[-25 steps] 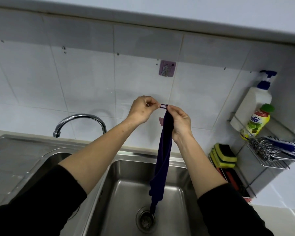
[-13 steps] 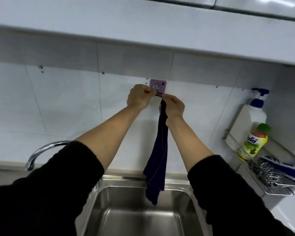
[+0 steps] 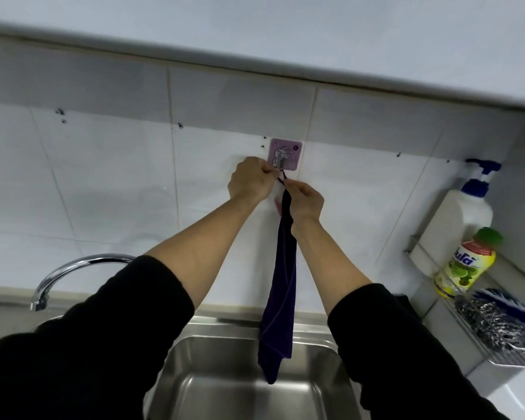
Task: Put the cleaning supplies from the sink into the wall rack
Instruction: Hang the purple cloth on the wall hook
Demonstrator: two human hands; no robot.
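A dark purple cloth (image 3: 281, 292) hangs down over the steel sink (image 3: 234, 386) from a thin loop at its top. My left hand (image 3: 250, 180) and my right hand (image 3: 305, 201) both pinch that loop right at the metal hook of a purple adhesive wall hook (image 3: 284, 154) on the white tiles. Whether the loop sits on the hook I cannot tell. At the right, the wire wall rack (image 3: 506, 357) holds a white pump bottle (image 3: 461, 219), a yellow dish soap bottle (image 3: 465, 265), a steel scourer (image 3: 488, 321) and a blue brush (image 3: 509, 301).
A chrome tap (image 3: 70, 271) curves over the sink's left side. A white cabinet underside (image 3: 285, 34) hangs above the tiled wall. A pale counter corner (image 3: 509, 392) lies under the rack.
Both hands have lifted the cloth from over the sink drain up to the purple wall hook. My view has tilted up, so the sink bottom and the sponges have left the frame.
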